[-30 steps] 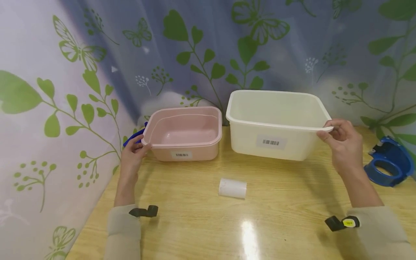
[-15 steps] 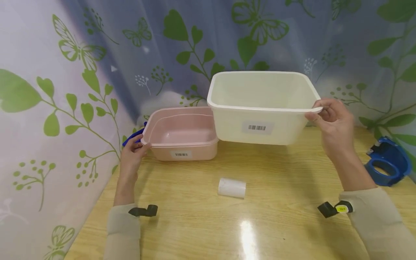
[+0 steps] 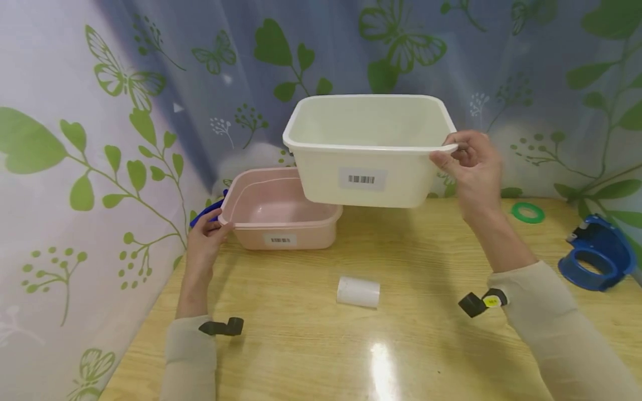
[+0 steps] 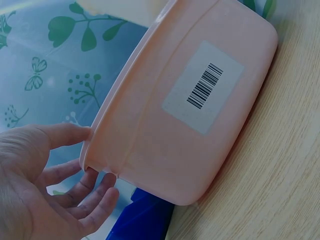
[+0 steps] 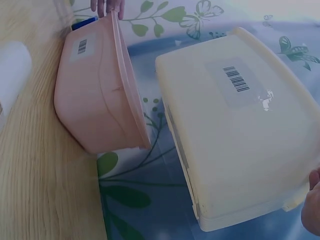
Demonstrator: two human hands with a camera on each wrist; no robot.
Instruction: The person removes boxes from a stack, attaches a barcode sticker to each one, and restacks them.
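A cream-white plastic bin [image 3: 396, 178] with a barcode label hangs in the air, partly over a smaller pink bin [image 3: 246, 236] that sits on the table. My right hand [image 3: 476, 172] grips the white bin by its right front rim corner, thumb in front. In the right wrist view the white bin [image 5: 250, 150] is tilted and only part of the hand [image 5: 313, 207] shows at the edge. My left hand [image 3: 204, 245] holds the pink bin's left rim corner; in the left wrist view its thumb and fingers pinch that rim of the pink bin [image 4: 150, 135].
A white cylinder [image 3: 358, 292] lies on the wooden table [image 3: 281, 334] in front of the bins. On the right are a green ring [image 3: 528, 213] and a blue tape dispenser [image 3: 597, 256]. Something blue [image 3: 207, 213] pokes out behind the pink bin. A patterned curtain [image 3: 200, 100] stands behind.
My right hand has lifted the white bin off the table and carried it left, over the pink bin's right side. The green ring has come into view. My left hand stays in place.
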